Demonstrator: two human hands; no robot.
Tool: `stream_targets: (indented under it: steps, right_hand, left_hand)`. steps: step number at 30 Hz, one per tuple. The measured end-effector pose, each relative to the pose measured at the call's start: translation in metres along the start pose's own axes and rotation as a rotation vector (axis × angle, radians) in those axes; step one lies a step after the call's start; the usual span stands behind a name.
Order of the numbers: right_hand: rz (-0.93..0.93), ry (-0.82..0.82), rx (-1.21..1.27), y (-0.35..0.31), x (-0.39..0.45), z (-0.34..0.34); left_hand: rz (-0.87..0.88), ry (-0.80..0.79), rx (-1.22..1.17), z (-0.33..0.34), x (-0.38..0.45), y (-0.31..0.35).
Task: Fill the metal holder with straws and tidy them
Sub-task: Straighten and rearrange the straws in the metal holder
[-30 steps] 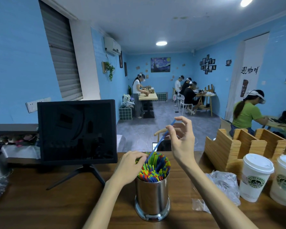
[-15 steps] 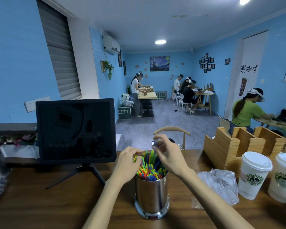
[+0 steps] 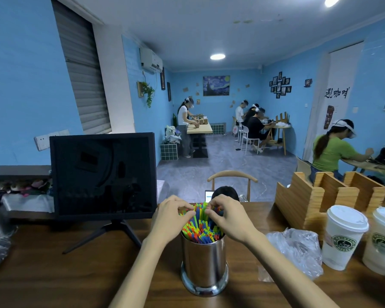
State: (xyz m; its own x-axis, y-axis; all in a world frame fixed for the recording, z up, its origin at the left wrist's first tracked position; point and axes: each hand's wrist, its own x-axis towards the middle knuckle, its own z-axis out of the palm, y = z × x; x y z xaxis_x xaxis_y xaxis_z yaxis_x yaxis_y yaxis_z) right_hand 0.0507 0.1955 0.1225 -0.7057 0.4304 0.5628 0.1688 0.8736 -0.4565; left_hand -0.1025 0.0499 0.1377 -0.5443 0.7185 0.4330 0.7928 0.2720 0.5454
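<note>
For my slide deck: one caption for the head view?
Both hands gather colored straws in a metal holder on the table.

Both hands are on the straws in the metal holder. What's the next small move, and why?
Probably press the tallest straws down level: the metal holder looks full, yet a few tips near the back stand above the rest, right between the left hand and right hand.

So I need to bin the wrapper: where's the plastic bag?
In the head view, the plastic bag lies on the table right of the metal holder, beside the paper cups.
</note>
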Motion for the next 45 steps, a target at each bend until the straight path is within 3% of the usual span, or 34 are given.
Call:
stream_targets:
  steps: [14, 23, 33, 45]
  right_hand:
    - [-0.002, 0.004, 0.031, 0.004, -0.002, 0.000]
    - [0.001, 0.008, 0.049, 0.007, -0.003, 0.000]
    - [0.006, 0.004, 0.054, 0.007, -0.003, -0.001]
    - [0.007, 0.001, 0.060, 0.006, -0.002, -0.002]
  left_hand:
    - [0.058, -0.179, 0.050, -0.006, 0.003, 0.001]
    - [0.120, -0.185, 0.036, -0.013, 0.004, 0.014]
    - [0.075, -0.286, -0.011, -0.020, 0.006, 0.017]
    - [0.076, -0.271, -0.116, -0.017, 0.003, 0.016]
